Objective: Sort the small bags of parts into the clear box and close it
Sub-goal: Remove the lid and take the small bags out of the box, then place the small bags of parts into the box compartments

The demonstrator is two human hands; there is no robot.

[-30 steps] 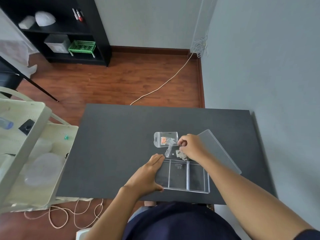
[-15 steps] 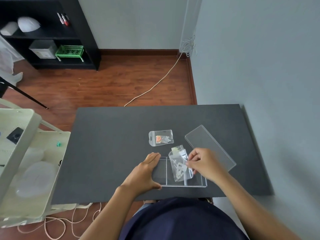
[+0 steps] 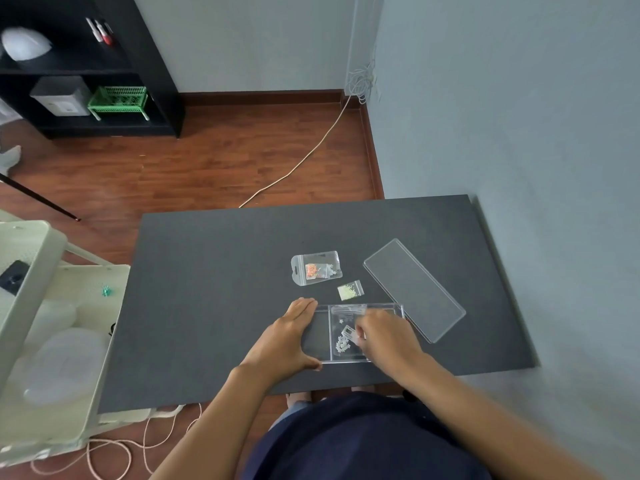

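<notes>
The clear box [image 3: 322, 337] lies open near the front edge of the black table. My left hand [image 3: 285, 342] rests flat on the box's left end, fingers spread along its side. My right hand [image 3: 384, 336] is over the right part of the box, its fingertips pinching a clear bag of white parts [image 3: 344, 332] that lies in the middle compartment. A bag with orange parts [image 3: 317, 268] lies behind the box. A small bag of pale green beads [image 3: 350, 290] sits between that bag and the box. The clear lid [image 3: 414, 289] lies flat to the right.
The black table [image 3: 214, 289] ends at a grey wall [image 3: 519, 133] on the right. A cream cart [image 3: 52, 323] stands at the left with covered items. A black shelf [image 3: 86, 64] stands far back, and a cable [image 3: 298, 164] crosses the wooden floor.
My right hand has brought the bag of white parts down from above the box into the middle compartment. The small green bead bag now shows behind the box. My left hand has stayed put.
</notes>
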